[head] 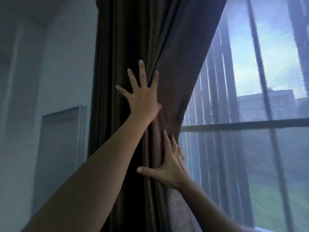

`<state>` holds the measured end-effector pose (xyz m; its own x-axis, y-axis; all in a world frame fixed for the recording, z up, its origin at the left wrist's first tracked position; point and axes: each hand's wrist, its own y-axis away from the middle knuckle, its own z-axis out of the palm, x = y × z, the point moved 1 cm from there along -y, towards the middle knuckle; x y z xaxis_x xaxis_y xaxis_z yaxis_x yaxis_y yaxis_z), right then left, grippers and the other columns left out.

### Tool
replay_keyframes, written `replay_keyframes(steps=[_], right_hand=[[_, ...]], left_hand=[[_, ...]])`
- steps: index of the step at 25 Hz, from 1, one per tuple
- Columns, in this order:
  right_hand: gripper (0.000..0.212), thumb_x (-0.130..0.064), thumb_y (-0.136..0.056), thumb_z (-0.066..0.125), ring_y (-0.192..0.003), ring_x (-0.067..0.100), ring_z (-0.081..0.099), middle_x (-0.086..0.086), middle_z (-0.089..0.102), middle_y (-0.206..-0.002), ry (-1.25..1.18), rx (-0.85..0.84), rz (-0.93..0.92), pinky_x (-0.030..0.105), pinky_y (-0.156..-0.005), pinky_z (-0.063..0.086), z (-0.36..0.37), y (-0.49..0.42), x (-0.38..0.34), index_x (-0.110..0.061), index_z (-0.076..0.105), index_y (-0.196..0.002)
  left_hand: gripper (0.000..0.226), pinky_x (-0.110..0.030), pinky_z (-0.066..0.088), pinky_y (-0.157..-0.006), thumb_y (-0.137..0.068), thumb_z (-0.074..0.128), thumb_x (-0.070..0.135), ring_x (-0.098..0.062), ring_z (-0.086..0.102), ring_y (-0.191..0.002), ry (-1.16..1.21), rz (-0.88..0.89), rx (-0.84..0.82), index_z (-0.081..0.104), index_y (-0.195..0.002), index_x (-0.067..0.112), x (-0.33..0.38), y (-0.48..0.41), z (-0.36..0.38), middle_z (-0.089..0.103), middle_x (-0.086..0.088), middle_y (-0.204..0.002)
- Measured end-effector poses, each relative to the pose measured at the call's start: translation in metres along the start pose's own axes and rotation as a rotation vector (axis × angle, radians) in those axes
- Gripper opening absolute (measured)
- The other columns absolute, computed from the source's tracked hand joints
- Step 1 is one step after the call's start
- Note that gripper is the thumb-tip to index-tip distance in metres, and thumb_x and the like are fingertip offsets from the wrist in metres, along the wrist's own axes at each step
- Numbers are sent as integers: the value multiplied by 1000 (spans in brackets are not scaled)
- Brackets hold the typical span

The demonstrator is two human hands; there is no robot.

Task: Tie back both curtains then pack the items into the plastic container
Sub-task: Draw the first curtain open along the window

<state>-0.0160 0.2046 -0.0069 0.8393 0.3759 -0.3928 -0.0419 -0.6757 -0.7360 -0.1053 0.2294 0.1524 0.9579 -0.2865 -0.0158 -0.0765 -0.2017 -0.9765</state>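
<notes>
Left hand [142,99] and right hand [168,166], fingers spread wide, press the gathered curtain [133,39] at frame centre. Ungripped, no tie visible; folds could spill back.

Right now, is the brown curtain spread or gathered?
Gathered: the curtain is bunched into folds beside the uncovered window, under both hands.

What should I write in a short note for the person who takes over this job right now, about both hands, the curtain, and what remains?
Left hand: open, fingers spread, flat on the dark curtain.
Right hand: open, lower down, pressing the gathered folds beside the window.
Curtain: bunched toward the wall, no tie visible around it.
Done: curtain gathered.
Left: tie it, tie the second curtain, pack the items. The container and items are not in view.
</notes>
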Motion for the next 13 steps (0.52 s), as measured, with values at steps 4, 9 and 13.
replay_keyframes(steps=[4, 9, 13], right_hand=[[132, -86, -46, 60, -146, 24, -6, 1, -12, -159, -25, -27, -34, 45, -116, 8, 61, -39, -28, -45, -23, -140], [135, -90, -44, 55, -145, 25, -3, 3, -7, -159, 1, -57, -31, 46, -117, 11, 137, -76, -46, -41, -24, -141], [135, -91, -41, 55, -145, 22, -7, 2, -10, -158, -67, 1, -40, 47, -118, 11, 173, -93, -50, -45, -26, -138]], left_hand=[[106, -76, 10, -100, -76, 71, 44, -44, -12, -141, 63, -38, -19, -9, -146, 41, -72, -10, 33, -27, -12, -154], [134, -71, 9, -107, -59, 82, 49, -42, -9, -143, 596, -442, -114, -25, -138, 46, -167, -10, 85, -33, -10, -152], [138, -43, 23, -113, -58, 86, 42, -26, 17, -144, 1036, -489, -245, -25, -141, 42, -195, -11, 111, -6, -11, -158]])
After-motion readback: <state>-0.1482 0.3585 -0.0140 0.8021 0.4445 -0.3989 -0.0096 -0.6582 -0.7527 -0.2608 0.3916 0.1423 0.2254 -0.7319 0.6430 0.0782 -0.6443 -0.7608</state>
